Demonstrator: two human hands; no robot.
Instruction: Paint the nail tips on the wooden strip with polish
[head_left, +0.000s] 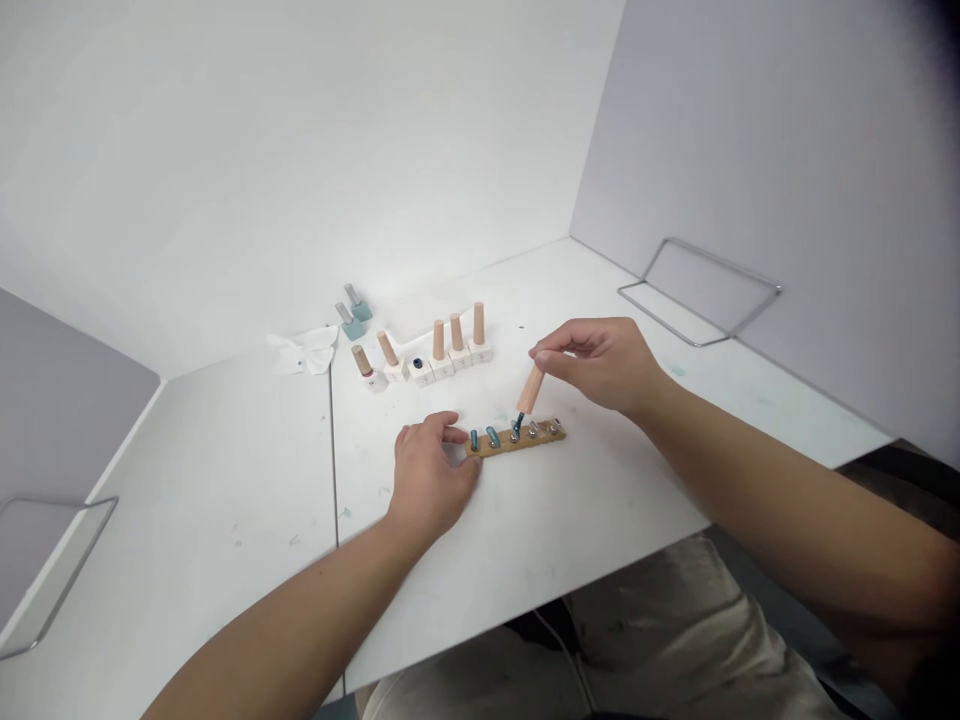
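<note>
**Bench inventory, as seen from my own head**

1. Wooden strip (pixel 517 441): the landmark, lying on the white worktop (pixel 225 500) directly in front of me, with a row of five upright bolts (pixel 533 430), the nearer-left ones blue, the far-right ones silver.
2. Right hand (pixel 600 365): above the strip's right half. My fingers (pixel 559 355) are closed, pinching a wooden peg (pixel 530 388).
3. Wooden peg: tilted, its lower end meeting the middle blue bolt (pixel 517 425) on the strip.
4. Left hand (pixel 431 470): at the strip's left end, fingers curled and touching it. I cannot tell whether they are clenched on it or only resting.
5. White cubes with upright wooden pegs (pixel 457 345): a row behind the strip, well apart from it; one cube shows a dark hole and no peg.
6. Teal blocks with grey pegs (pixel 354 312): farther behind the strip, toward its left.
7. Crumpled white paper (pixel 306 350): behind the strip, beyond its left end.
</note>
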